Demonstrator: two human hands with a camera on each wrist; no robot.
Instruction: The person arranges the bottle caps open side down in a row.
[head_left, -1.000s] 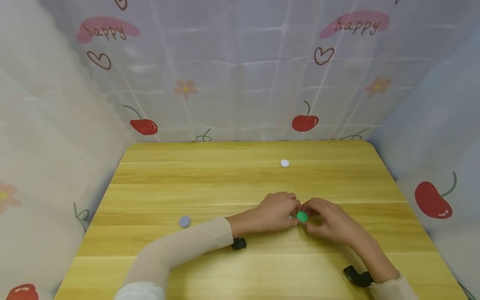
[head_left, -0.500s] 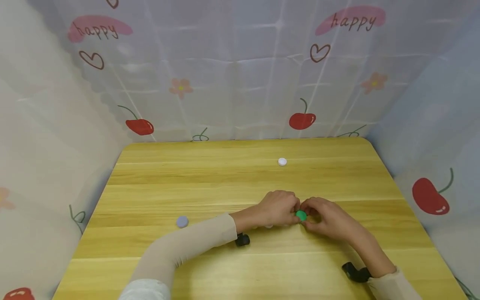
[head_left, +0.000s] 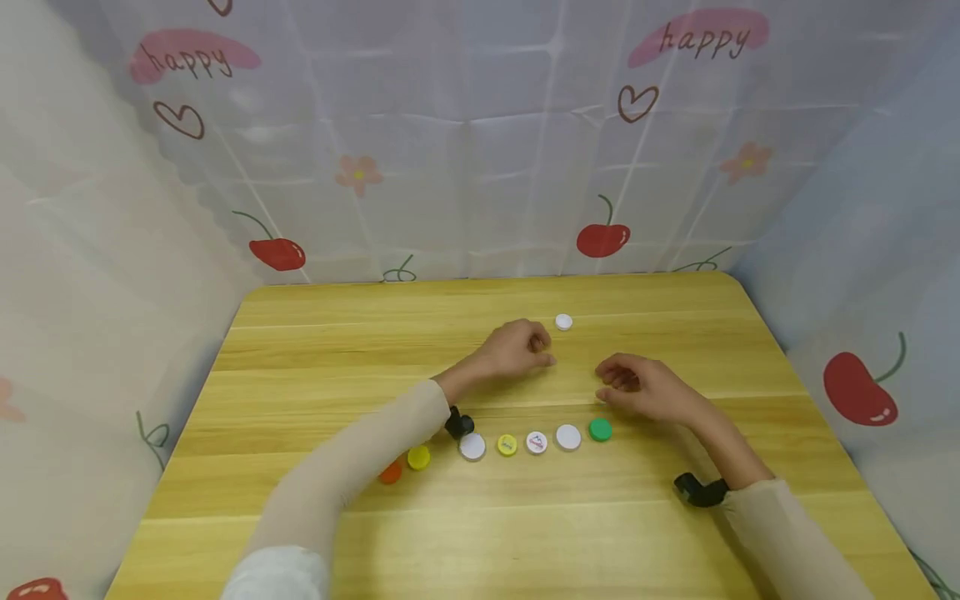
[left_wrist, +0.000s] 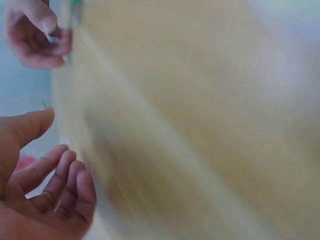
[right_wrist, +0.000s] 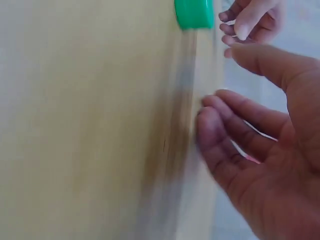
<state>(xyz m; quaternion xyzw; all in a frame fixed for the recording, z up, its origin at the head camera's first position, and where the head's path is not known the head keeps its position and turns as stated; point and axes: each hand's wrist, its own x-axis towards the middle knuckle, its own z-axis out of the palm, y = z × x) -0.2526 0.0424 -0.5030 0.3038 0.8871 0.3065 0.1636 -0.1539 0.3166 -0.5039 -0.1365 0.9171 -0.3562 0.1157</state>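
Observation:
A slightly curved row of bottle caps lies on the wooden table. From the left come an orange cap, a yellow cap, a white cap, a printed yellow cap, a printed white cap, another white cap and a green cap. My left hand, empty with loosely bent fingers, hovers beyond the row, near a small white cap at the back. My right hand is empty too, fingers relaxed, just beyond and right of the green cap.
A black wrist camera on the left wrist sits close to the row, and another black camera is on the right wrist. The left sleeve partly covers the orange cap. A patterned curtain encloses the table's back and sides.
Both hands have let go of the green cap, which now lies at the row's right end. They moved apart and farther back. The greyish-purple cap at left is now hidden by the left sleeve.

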